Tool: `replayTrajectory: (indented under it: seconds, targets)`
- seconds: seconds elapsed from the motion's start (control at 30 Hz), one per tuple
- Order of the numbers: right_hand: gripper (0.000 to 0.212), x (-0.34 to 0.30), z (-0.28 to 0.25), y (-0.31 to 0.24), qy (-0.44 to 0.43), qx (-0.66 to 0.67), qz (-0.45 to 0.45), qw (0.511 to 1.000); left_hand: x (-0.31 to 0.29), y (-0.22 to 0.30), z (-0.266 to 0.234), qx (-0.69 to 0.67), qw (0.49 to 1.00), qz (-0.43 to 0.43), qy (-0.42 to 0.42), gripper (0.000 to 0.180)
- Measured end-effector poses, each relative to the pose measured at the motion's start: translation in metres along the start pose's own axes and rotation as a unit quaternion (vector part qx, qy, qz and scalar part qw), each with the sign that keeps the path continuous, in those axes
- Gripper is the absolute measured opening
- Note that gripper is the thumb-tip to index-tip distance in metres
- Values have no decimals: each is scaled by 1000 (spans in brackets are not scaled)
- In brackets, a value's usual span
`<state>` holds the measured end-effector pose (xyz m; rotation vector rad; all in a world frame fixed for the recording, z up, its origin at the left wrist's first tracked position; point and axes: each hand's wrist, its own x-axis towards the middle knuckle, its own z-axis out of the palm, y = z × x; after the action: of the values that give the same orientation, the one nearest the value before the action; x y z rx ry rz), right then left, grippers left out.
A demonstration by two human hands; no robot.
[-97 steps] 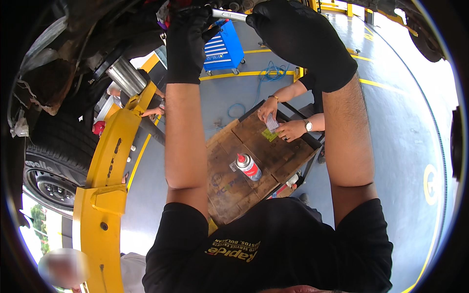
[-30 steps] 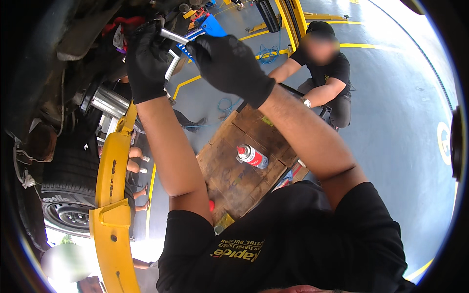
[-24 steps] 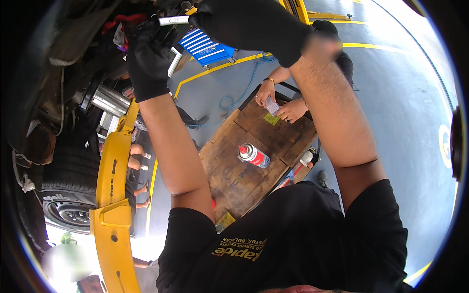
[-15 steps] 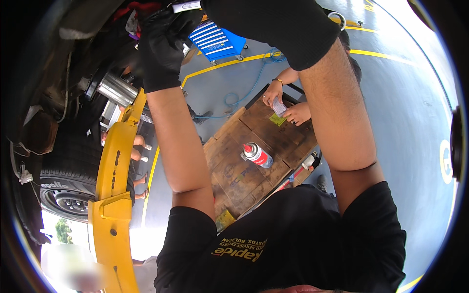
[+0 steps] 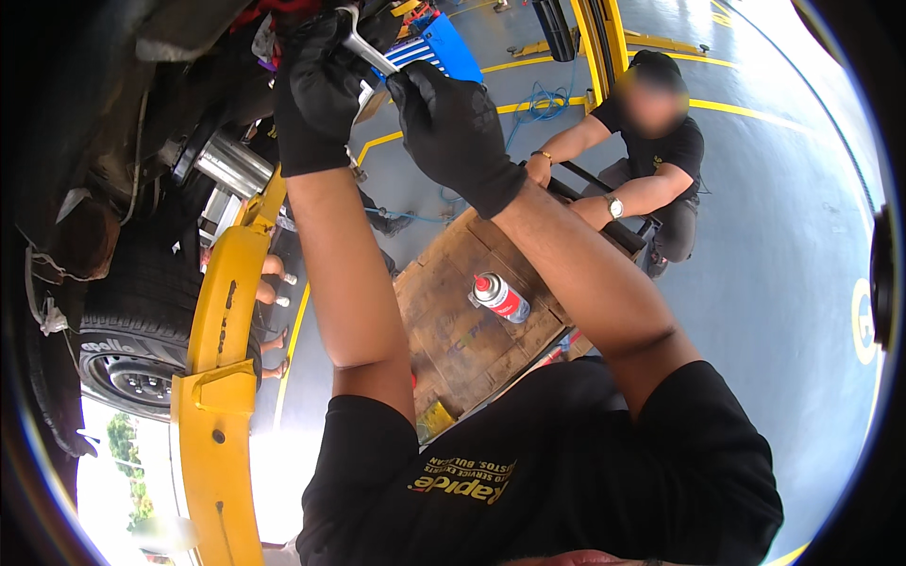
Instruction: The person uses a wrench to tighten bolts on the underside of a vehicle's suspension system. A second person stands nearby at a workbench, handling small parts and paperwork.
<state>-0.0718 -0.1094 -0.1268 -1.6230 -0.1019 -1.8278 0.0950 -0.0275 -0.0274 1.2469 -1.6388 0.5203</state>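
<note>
Right hand [image 5: 451,132] grips a silver wrench [image 5: 373,56] by its end, probably for leverage; left hand [image 5: 321,104], by its head: hold unclear from here.

On the side of the tire [image 5: 143,330] there is one word in pale letters, and it can be read. The black shirt [image 5: 547,462] of the person carries yellow lettering on the chest, which appears upside down. The can [image 5: 502,299] has a red and white label, with print too small for reading. Faint coloured letters are on the brown table [image 5: 442,283]. A round, pale yellow sign is painted on the grey floor [image 5: 774,283], near the right edge.
</note>
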Motion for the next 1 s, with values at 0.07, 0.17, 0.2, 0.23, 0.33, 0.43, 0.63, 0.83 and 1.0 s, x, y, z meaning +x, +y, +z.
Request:
replayTrajectory:
  seconds: [0.07,0.17,0.2,0.23,0.33,0.43,0.63,0.83,1.0]
  targets:
    - [15,10,-23,1,-33,-89,-25,995,6,-7,-4,-389,874,-261,128,27]
    - [16,40,-52,-2,-74,-170,-119,975,4,-18,-10,-389,871,-259,149,26]
    - [13,54,-62,-8,-71,-216,-159,961,4,-19,-7,-402,869,-257,129,26]
    - [11,68,-70,-17,-68,-258,-197,943,3,-13,-6,-412,867,-256,111,26]
    - [11,95,-89,-21,-72,-277,-279,917,15,7,10,-414,869,-256,91,27]
    - [11,107,-95,-43,-88,-419,-368,825,5,5,-1,-390,882,-243,105,28]
    - [10,129,-104,-60,-82,-420,-445,786,6,14,11,-128,982,-138,29,28]
    - [12,86,-73,-33,-121,-328,-187,918,0,24,9,-271,936,-213,72,32]
    - [19,16,-16,-1,-31,-79,19,996,-2,20,15,158,987,-12,-2,35]
